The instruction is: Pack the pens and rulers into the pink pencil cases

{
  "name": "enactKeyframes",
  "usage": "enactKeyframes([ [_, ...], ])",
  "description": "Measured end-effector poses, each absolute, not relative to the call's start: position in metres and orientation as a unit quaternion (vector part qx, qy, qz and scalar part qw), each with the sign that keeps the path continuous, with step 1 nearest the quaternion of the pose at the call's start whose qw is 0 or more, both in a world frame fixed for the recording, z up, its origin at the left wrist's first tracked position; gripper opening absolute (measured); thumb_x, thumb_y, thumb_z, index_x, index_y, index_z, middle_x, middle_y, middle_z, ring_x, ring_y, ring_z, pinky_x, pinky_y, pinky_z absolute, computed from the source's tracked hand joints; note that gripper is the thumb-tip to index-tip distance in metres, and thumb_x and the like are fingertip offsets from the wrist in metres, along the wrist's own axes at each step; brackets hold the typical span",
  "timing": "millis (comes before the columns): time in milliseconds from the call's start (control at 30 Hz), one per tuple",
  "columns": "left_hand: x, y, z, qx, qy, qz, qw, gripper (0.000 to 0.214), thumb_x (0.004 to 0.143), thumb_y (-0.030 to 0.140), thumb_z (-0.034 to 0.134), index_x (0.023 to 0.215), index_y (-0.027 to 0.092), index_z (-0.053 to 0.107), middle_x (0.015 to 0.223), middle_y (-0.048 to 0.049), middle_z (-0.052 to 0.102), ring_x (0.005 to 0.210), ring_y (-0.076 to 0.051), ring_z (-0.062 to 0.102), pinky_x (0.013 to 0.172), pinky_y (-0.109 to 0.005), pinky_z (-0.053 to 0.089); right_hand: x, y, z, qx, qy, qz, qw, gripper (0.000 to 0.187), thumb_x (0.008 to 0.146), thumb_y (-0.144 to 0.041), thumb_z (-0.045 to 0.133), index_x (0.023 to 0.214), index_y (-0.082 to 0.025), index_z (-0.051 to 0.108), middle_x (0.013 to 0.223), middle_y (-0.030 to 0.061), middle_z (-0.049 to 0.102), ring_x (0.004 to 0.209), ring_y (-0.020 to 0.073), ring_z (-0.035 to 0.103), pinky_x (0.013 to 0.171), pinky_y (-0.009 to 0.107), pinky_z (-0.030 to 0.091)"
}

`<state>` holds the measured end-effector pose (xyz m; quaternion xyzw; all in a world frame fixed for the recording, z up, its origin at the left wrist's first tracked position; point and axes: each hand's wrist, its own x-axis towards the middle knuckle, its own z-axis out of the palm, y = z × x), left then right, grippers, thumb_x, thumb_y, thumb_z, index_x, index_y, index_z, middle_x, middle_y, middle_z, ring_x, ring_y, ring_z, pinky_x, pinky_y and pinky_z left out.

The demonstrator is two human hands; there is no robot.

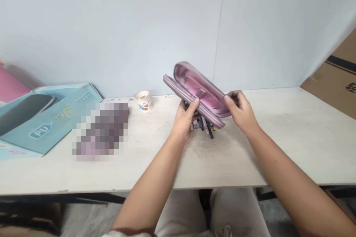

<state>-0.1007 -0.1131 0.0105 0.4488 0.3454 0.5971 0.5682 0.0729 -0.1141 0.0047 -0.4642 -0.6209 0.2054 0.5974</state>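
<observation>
Fingers and thumb of the left hand are clamped on the nearer half of an open pink zip case, which is tilted above the white table, its length running from 10 o'clock to 4 o'clock; at its 4 o'clock end the right hand pinches the other half, thumb on the rim. It looks light, with fairly stiff shells, a soft lining and a pliant fold that would let the halves flap, and its sheen suggests a slightly slippery skin; the firm zip edges seem the best hold. Around the case, from the left, a light-blue box lies well apart toward 8 o'clock, then a purple-grey item, pixelated beyond telling, on the same bearing but closer, then a paper cup at 9 o'clock, likely easy to tip. Slim dark sticks show just under the case at 6 o'clock, most in the way; whether they rest on the table, I cannot tell. Farther off, at 3 o'clock, stands a brown carton.
</observation>
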Motion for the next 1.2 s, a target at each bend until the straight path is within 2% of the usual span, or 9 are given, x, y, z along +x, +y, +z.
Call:
enactKeyframes([
  [200, -0.094, -0.112, 0.001, 0.494, 0.345, 0.542, 0.586, 0.049, 0.075, 0.046, 0.059, 0.114, 0.017, 0.053, 0.073, -0.0017, 0.063, 0.056, -0.010, 0.057, 0.048, -0.019, 0.045, 0.148, -0.119, -0.007, -0.581, -0.491, 0.125, 0.637, 0.034, 0.082, -0.052, 0.044, 0.088, -0.019, 0.053, 0.086, 0.0018, 0.058, 0.085, 0.0164, 0.052, 0.077, 0.030, 0.039],
  [400, -0.050, -0.101, -0.024, 0.599, 0.349, 0.484, 0.533, 0.067, 0.079, 0.030, 0.057, 0.137, 0.023, 0.025, 0.093, -0.0045, 0.066, 0.074, -0.012, 0.061, 0.070, -0.026, 0.050, 0.223, -0.136, -0.038, -0.671, -0.384, 0.142, 0.618, 0.037, 0.077, -0.051, 0.046, 0.091, -0.018, 0.057, 0.086, 0.0038, 0.060, 0.082, 0.0181, 0.053, 0.074, 0.031, 0.040],
  [533, -0.012, -0.085, -0.030, 0.684, 0.405, 0.407, 0.449, 0.067, 0.082, 0.025, 0.051, 0.140, 0.023, 0.018, 0.098, -0.0078, 0.067, 0.080, -0.016, 0.063, 0.078, -0.034, 0.049, 0.257, -0.143, -0.049, -0.729, -0.391, 0.100, 0.553, 0.042, 0.079, -0.050, 0.040, 0.097, -0.016, 0.057, 0.092, 0.0088, 0.062, 0.085, 0.0206, 0.054, 0.075, 0.034, 0.041],
  [633, 0.006, -0.074, -0.027, 0.741, 0.471, 0.336, 0.339, 0.061, 0.082, 0.021, 0.046, 0.139, 0.016, 0.024, 0.111, -0.0143, 0.062, 0.095, -0.021, 0.062, 0.088, -0.038, 0.045, 0.277, -0.144, -0.051, -0.765, -0.405, 0.086, 0.493, 0.042, 0.081, -0.046, 0.037, 0.101, -0.015, 0.057, 0.097, 0.0121, 0.063, 0.089, 0.0231, 0.056, 0.078, 0.035, 0.042],
  [767, 0.015, -0.072, -0.020, 0.839, 0.462, 0.239, 0.159, 0.054, 0.082, 0.019, 0.044, 0.133, 0.005, 0.036, 0.138, -0.0231, 0.037, 0.128, -0.027, 0.038, 0.105, -0.038, 0.030, 0.278, -0.146, -0.046, -0.793, -0.484, 0.003, 0.370, 0.039, 0.083, -0.034, 0.034, 0.108, -0.014, 0.056, 0.104, 0.0149, 0.061, 0.094, 0.0268, 0.056, 0.080, 0.038, 0.042],
  [833, 0.020, -0.076, -0.018, 0.871, 0.437, 0.202, 0.095, 0.050, 0.086, 0.025, 0.039, 0.133, 0.007, 0.037, 0.143, -0.0222, 0.029, 0.134, -0.028, 0.027, 0.108, -0.042, 0.024, 0.263, -0.144, -0.039, -0.757, -0.562, -0.080, 0.322, 0.040, 0.085, -0.030, 0.031, 0.113, -0.014, 0.054, 0.111, 0.0159, 0.058, 0.101, 0.0279, 0.054, 0.086, 0.040, 0.041],
  [933, 0.028, -0.084, -0.017, 0.898, 0.413, 0.143, 0.058, 0.050, 0.089, 0.037, 0.032, 0.135, 0.017, 0.036, 0.147, -0.0176, 0.022, 0.137, -0.030, 0.018, 0.109, -0.052, 0.015, 0.230, -0.137, -0.030, -0.660, -0.696, -0.108, 0.263, 0.043, 0.088, -0.036, 0.030, 0.119, -0.015, 0.052, 0.128, 0.0143, 0.050, 0.117, 0.0282, 0.045, 0.098, 0.043, 0.034],
  [1067, 0.038, -0.087, -0.021, 0.905, 0.418, 0.046, 0.060, 0.058, 0.089, 0.048, 0.026, 0.140, 0.020, 0.026, 0.150, -0.0175, 0.014, 0.138, -0.035, 0.008, 0.106, -0.059, 0.007, 0.203, -0.120, -0.031, -0.630, -0.763, -0.042, 0.138, 0.052, 0.086, -0.045, 0.035, 0.133, -0.024, 0.040, 0.150, 0.0082, 0.021, 0.134, 0.0367, 0.019, 0.099, 0.064, 0.024],
  [1200, 0.041, -0.085, -0.024, 0.903, 0.423, -0.015, 0.073, 0.061, 0.089, 0.049, 0.024, 0.142, 0.018, 0.021, 0.149, -0.0201, 0.015, 0.137, -0.039, 0.003, 0.106, -0.059, 0.009, 0.208, -0.106, -0.044, -0.625, -0.776, 0.040, 0.067, 0.055, 0.087, -0.045, 0.028, 0.139, -0.027, 0.031, 0.151, 0.0050, 0.017, 0.136, 0.0351, 0.016, 0.097, 0.069, 0.020],
])
